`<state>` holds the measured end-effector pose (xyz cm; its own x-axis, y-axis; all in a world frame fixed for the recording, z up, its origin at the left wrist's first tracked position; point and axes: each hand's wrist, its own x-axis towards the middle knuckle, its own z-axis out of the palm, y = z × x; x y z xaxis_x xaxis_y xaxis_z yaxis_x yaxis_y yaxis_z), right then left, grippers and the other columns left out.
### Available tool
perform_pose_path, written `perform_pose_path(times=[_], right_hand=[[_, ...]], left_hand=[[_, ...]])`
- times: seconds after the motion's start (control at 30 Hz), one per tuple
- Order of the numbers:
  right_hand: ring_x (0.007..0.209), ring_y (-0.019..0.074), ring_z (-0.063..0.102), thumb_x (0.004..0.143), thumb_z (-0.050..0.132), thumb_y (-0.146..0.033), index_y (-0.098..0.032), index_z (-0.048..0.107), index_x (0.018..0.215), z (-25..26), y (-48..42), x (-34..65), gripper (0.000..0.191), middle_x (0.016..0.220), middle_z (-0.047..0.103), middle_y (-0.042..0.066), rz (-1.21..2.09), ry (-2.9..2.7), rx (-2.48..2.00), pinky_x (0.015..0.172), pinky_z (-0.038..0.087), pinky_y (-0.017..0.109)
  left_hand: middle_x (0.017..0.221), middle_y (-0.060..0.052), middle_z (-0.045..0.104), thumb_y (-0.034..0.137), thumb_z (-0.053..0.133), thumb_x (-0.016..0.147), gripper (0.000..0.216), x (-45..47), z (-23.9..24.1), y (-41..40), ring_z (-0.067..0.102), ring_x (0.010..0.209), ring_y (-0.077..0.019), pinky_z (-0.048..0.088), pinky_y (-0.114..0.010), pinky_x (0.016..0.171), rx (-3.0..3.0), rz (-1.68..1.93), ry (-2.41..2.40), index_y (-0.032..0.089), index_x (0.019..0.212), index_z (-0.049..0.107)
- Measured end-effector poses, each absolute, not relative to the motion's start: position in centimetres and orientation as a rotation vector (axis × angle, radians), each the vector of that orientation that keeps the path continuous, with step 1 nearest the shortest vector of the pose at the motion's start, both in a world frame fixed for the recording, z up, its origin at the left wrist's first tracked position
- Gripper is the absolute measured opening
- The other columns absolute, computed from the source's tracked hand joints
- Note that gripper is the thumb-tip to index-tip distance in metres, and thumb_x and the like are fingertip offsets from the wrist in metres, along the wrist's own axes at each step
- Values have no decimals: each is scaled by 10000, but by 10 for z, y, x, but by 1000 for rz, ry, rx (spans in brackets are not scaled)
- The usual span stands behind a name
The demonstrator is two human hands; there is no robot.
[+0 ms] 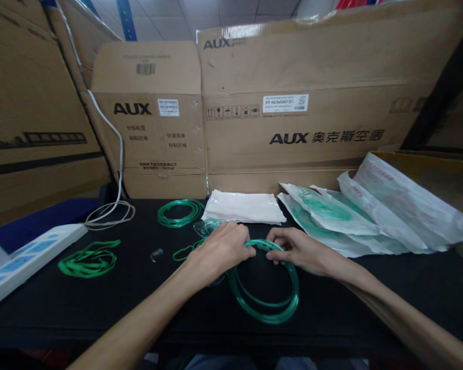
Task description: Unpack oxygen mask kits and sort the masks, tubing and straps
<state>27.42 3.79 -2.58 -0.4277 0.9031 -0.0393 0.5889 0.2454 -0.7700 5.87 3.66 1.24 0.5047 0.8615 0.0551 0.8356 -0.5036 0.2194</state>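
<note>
My left hand (pixel 221 246) and my right hand (pixel 299 250) both grip the far side of a coil of green plastic tubing (pixel 266 300) that lies on the black table (pixel 100 303). Fingers of both hands are curled round the tube, close together. Under and just behind my left hand lies a clear mask piece (pixel 206 226) joined to the tubing. A thin green elastic strap (pixel 183 252) trails out to the left of my left hand.
A second green tubing coil (pixel 179 211) and a stack of white pouches (pixel 243 206) lie behind my hands. Packaged sets (pixel 355 216) are piled at the right. A green strap bundle (pixel 88 259), a white power strip (pixel 23 259), a white cable (pixel 110 213) and a small clear piece (pixel 156 254) sit left. Cardboard boxes (pixel 293 103) wall the back.
</note>
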Motion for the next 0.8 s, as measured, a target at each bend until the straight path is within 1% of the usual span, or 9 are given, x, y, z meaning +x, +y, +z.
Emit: perform_pose_path(times=[0.07,0.13,0.27,0.37,0.47,0.6,0.73,0.8], right_hand=[[652,171,599,772,687,-386,-179,573,829,-26,39,275,244,696,668,32,1077,-2087,-1340,591,398,266],[648,167,596,760,707,-396,-182,564,788,-24,39,276,260,687,664,28,1119,-2073,-1324,584,391,261],[658,156,591,762,735,-385,-185,551,721,-20,34,276,274,690,653,10,1105,-2080,-1325,586,387,253],[664,151,575,778,740,-391,-180,582,700,-17,29,274,274,681,641,-1,1020,-2097,-1344,594,386,252],[686,162,589,793,733,-417,-167,651,741,-14,28,273,268,698,664,11,1045,-2090,-1305,622,407,263],[696,178,620,764,762,-483,-157,707,777,-9,30,273,330,717,705,34,1101,-2043,-1284,646,436,280],[675,174,615,747,774,-517,-153,732,772,-3,33,276,367,683,702,32,1056,-2028,-1285,641,430,282],[675,172,609,748,773,-513,-151,741,788,1,33,277,366,687,703,33,1048,-2012,-1277,642,424,282]], left_hand=[[975,-100,735,285,626,865,236,57,9,41,649,953,-254,448,-307,767,2571,309,1387,175,1046,728],[969,-67,737,311,647,882,231,54,7,47,646,931,-221,437,-276,759,2552,343,1285,199,1066,731],[879,-18,742,388,688,878,292,51,8,55,643,789,-163,415,-227,669,2493,349,1092,215,1103,757],[763,7,722,434,681,877,313,51,10,56,597,669,-140,370,-224,589,2469,335,1000,225,1086,783],[683,15,698,474,674,868,325,52,10,55,558,608,-137,342,-233,566,2460,336,978,228,1038,802],[709,5,714,494,694,841,327,54,9,51,580,628,-147,356,-235,586,2463,364,994,226,989,809],[708,-10,711,385,695,847,246,56,9,44,584,644,-157,352,-246,605,2498,446,1041,202,968,806],[729,-24,715,353,665,869,255,57,11,39,598,674,-169,363,-251,630,2511,491,1070,188,1012,797]])
